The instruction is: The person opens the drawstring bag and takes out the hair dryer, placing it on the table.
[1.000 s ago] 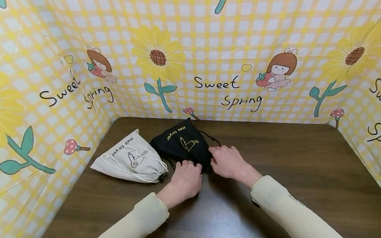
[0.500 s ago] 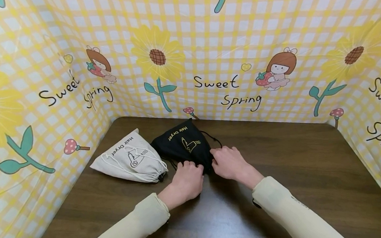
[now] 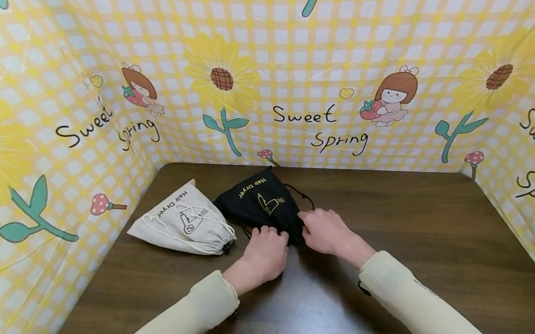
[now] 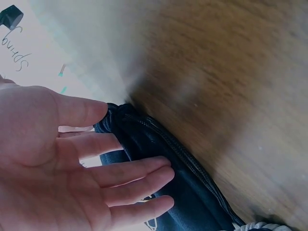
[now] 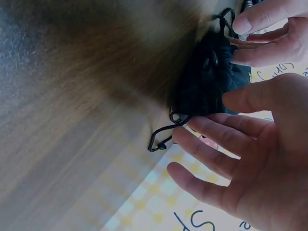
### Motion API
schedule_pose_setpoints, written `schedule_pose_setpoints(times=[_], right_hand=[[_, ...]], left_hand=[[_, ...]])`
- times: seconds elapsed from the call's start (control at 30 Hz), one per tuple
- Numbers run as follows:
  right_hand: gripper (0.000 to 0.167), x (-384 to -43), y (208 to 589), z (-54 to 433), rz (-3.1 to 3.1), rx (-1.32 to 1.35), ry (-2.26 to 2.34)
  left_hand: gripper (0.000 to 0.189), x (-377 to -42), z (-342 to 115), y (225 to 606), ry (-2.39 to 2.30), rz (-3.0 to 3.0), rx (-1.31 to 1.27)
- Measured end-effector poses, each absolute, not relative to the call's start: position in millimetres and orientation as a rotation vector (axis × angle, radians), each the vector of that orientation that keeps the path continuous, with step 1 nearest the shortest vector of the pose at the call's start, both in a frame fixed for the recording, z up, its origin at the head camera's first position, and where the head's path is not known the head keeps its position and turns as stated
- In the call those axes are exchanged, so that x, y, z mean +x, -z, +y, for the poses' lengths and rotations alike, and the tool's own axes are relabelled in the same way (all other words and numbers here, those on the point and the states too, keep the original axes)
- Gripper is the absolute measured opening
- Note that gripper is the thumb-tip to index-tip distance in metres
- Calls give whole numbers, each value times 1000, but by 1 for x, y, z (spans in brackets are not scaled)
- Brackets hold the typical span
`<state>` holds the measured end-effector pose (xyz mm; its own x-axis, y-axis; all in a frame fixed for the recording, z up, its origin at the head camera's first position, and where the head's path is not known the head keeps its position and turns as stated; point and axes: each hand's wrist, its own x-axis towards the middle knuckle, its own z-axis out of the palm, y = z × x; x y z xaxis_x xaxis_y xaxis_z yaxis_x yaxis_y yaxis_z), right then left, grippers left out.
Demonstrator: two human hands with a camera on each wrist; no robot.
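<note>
A black drawstring bag [image 3: 247,206] printed "Hair Dryer" in yellow lies flat on the table, its gathered neck toward the person. My left hand [image 3: 263,255] is at the near left of the neck; in the left wrist view its thumb tip meets the neck and its fairly straight fingers lie along the black cloth [image 4: 185,207]. On the other side, my right hand [image 3: 328,230] touches the bag's right edge with thumb and fingertips, the fingers extended in the right wrist view. A black cord loop [image 5: 154,139] sticks out beside those fingertips.
A cream drawstring bag [image 3: 169,239], also printed "Hair Dryer", lies just left of the black one, its corner close against it. The brown wooden table [image 3: 421,228] is walled by a yellow checked cloth [image 3: 298,79] at the back and sides.
The black bag has slid slightly to the right and toward the person, with both hands moving along at its edges. The cream bag stays in place.
</note>
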<state>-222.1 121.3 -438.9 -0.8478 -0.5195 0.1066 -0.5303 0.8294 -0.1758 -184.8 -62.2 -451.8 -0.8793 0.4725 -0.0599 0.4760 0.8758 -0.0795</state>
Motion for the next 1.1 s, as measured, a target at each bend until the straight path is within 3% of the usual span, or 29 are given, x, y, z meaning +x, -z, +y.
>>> schedule_pose_setpoints(times=[0.27,0.53,1.1], right_hand=[[14,-219,442,127,-2985,878,-358],[26,-217,444,131,-2998,860,-408],[29,-212,443,139,-3045,814,-498]], left_hand=[[28,-182,-60,455,162,2999,791],[27,-180,-59,454,160,3015,817],[25,-172,-54,451,161,3020,857]])
